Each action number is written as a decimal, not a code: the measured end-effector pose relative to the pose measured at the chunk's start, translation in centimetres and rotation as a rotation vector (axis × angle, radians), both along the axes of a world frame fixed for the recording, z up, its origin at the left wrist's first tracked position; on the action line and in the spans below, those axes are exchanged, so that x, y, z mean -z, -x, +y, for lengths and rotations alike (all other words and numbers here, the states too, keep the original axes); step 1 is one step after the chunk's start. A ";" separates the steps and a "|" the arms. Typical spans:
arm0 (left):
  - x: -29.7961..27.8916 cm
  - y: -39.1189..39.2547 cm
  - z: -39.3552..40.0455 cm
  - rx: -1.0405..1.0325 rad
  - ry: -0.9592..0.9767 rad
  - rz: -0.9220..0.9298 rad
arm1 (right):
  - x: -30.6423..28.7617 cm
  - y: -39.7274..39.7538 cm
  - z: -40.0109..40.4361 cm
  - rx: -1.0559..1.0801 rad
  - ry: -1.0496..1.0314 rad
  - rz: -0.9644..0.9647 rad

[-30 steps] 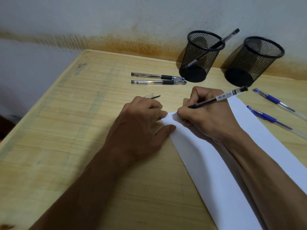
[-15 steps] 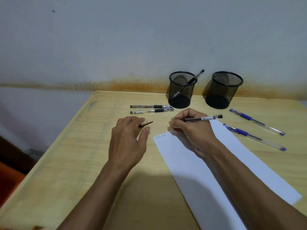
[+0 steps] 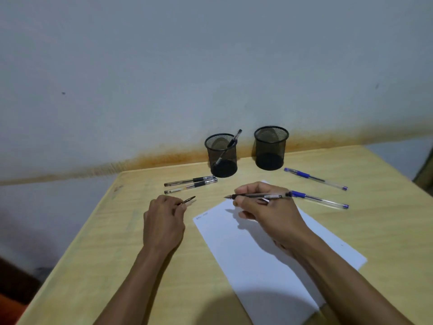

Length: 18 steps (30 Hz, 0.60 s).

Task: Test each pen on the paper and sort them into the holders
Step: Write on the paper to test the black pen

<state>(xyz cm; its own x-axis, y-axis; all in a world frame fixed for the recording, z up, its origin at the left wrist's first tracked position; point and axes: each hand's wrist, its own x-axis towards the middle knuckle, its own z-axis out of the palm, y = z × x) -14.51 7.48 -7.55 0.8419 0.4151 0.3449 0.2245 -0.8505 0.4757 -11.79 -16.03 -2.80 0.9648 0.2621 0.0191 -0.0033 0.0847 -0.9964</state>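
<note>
Head view: your right hand [image 3: 267, 214] grasps the uncapped slim black-and-clear gel pen [image 3: 257, 196] level above the white paper sheet [image 3: 257, 254], tip pointing left; your left hand [image 3: 164, 221] pinches its clear cap with black clip [image 3: 187, 201] over the wooden table [image 3: 93, 266]

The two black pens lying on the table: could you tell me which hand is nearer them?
Left. The left hand sits just below the two black pens; the right hand is off to their right.
</note>
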 end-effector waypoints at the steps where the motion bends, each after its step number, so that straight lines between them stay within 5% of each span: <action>1: -0.2 0.3 -0.5 0.018 0.052 -0.036 | -0.2 0.2 -0.3 0.011 -0.007 -0.014; 7: -2.9 3.1 -4.7 0.139 0.747 -0.218 | -2.0 0.9 -1.0 0.080 -0.069 -0.146; 18: -4.7 5.0 -6.9 0.315 0.904 -0.230 | -2.8 2.0 -0.5 0.040 0.038 -0.280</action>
<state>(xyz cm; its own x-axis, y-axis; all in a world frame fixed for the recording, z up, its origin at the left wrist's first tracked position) -19.47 0.55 -2.88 0.9113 0.3718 0.1772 -0.1295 -0.1499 0.9802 -13.78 -16.55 0.03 0.9328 0.2300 0.2773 0.2753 0.0415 -0.9605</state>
